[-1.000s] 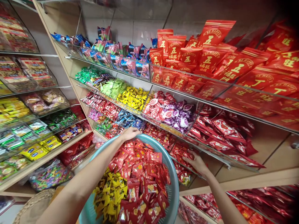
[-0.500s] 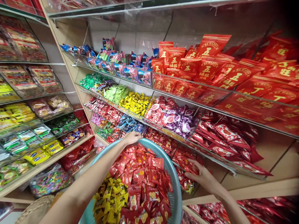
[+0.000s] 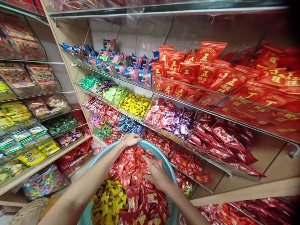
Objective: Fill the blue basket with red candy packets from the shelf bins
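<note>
A teal plastic basket (image 3: 170, 162) stands low in front of me, full of wrapped candies. Its far rim is gripped by my left hand (image 3: 131, 139), fingers curled over the edge. Inside, red candy packets (image 3: 132, 200) with orange-slice pictures fill most of the space, and yellow-wrapped candies (image 3: 109, 200) lie at the left. My right hand (image 3: 154, 172) rests on the red packets near the basket's far right side, thumb apart from its stretched fingers. Just beyond the rim, a low shelf compartment holds similar red packets (image 3: 187, 164).
Glass-fronted shelves rise ahead, with purple-wrapped candies (image 3: 179, 120), yellow candies (image 3: 136, 104) and large red packets (image 3: 206, 73). A glass shelf edge (image 3: 206, 153) runs close above the basket's right side. Packaged snacks (image 3: 38, 153) line the left shelves, above a bag of colourful candies (image 3: 45, 181).
My right hand has moved left from the low shelf compartment into the basket, onto the red packets. My left hand still grips the rim.
</note>
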{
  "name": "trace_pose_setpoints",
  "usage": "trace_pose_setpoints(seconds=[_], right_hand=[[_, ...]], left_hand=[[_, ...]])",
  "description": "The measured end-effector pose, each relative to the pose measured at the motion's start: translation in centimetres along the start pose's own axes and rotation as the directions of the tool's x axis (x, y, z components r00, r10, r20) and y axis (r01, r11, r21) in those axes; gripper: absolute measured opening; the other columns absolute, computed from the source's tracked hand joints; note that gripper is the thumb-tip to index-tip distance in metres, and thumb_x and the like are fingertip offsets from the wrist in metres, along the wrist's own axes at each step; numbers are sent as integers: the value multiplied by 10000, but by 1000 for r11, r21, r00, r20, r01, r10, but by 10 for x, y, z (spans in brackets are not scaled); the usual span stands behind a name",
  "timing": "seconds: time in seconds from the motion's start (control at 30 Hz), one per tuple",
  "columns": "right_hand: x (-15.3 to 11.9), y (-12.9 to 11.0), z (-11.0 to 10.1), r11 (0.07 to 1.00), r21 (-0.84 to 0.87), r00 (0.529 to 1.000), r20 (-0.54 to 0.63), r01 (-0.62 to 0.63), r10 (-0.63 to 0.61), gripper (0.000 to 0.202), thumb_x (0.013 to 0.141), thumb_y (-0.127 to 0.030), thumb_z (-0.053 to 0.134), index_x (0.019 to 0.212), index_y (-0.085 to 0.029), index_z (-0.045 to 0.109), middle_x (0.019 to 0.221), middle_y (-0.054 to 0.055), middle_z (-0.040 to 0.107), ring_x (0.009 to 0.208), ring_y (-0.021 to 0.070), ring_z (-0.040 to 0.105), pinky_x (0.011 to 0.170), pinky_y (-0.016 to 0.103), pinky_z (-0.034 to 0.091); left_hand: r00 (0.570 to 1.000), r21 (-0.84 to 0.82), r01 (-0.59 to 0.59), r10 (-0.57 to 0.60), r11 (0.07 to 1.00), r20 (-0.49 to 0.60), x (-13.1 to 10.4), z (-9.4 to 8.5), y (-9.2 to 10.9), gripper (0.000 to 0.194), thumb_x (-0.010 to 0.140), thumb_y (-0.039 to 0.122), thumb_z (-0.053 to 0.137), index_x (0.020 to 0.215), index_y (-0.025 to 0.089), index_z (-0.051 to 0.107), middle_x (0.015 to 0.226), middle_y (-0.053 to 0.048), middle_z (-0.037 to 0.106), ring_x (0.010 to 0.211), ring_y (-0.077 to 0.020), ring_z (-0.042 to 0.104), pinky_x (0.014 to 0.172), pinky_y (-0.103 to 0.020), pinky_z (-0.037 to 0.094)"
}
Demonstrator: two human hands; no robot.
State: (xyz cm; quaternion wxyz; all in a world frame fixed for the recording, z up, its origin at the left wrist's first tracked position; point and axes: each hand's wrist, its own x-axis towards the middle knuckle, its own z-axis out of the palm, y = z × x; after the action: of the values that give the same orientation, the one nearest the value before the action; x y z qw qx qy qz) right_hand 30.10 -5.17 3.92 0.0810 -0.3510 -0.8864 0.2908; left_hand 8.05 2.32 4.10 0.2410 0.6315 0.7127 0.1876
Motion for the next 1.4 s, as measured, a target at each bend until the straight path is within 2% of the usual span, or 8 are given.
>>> trace_pose_setpoints(seconds=[0.17,0.4,0.7,0.87,1.0,1.17,1.27,1.4], right_hand=[[6,-1,7,999,-8,998,47,-31,31,790,691,-206,617,1356,-286,198,1292,92,418,1203,315,336,972,490,238],[0,14,-2,994,106,1000,17,-28,27,717,747,-312,562,1353,-278,178,1357,65,328,1232,247,306,990,424,255],[4,26,-20,999,-1,984,-173,40,-39,596,758,-248,540,1305,-253,305,1249,61,441,1161,223,388,969,395,304],[17,18,-14,990,27,982,-132,141,-136,633,774,-281,543,1336,-258,251,1322,60,373,1209,212,342,1001,381,286],[26,11,-4,990,9,986,-95,138,-136,662,782,-317,540,1353,-251,213,1348,71,345,1235,239,302,1006,422,268],[18,10,-16,983,-9,955,-236,185,-181,579,800,-397,495,1322,-260,286,1265,63,442,1158,231,393,969,411,317],[-1,31,-30,987,18,904,-405,157,-137,347,844,-372,416,1154,-235,490,993,57,592,929,193,528,842,347,411],[-31,99,-41,999,-29,808,-589,-41,16,293,837,-391,396,730,-202,592,687,46,591,680,171,541,683,287,421]], left_hand=[[1000,1,11,-11,1000,-15,1,3,-3,447,677,639,394,751,298,672,682,61,630,687,-135,548,648,-221,355],[1000,14,-19,19,1000,-8,2,3,-4,487,682,659,366,695,268,656,649,52,609,658,-128,536,630,-218,350],[1000,3,3,-3,1000,-15,-1,2,0,465,673,649,392,717,277,668,649,53,624,668,-134,552,633,-222,358],[1000,4,5,-5,1000,-17,-2,2,0,456,675,647,392,728,287,668,672,54,631,693,-139,554,646,-223,359],[1000,0,1,-1,1000,-20,-2,1,0,428,678,629,404,744,301,670,662,57,629,684,-140,554,635,-228,355],[1000,-11,5,-5,1000,-5,-2,-1,1,422,685,607,409,751,283,671,681,54,641,697,-137,559,661,-227,359],[1000,-17,19,-19,1000,10,-2,-2,2,436,675,629,409,755,289,671,703,55,647,719,-142,563,678,-229,363],[1000,0,21,-21,1000,2,-2,-2,2,441,669,645,406,745,302,672,709,51,647,731,-158,566,694,-242,369]])
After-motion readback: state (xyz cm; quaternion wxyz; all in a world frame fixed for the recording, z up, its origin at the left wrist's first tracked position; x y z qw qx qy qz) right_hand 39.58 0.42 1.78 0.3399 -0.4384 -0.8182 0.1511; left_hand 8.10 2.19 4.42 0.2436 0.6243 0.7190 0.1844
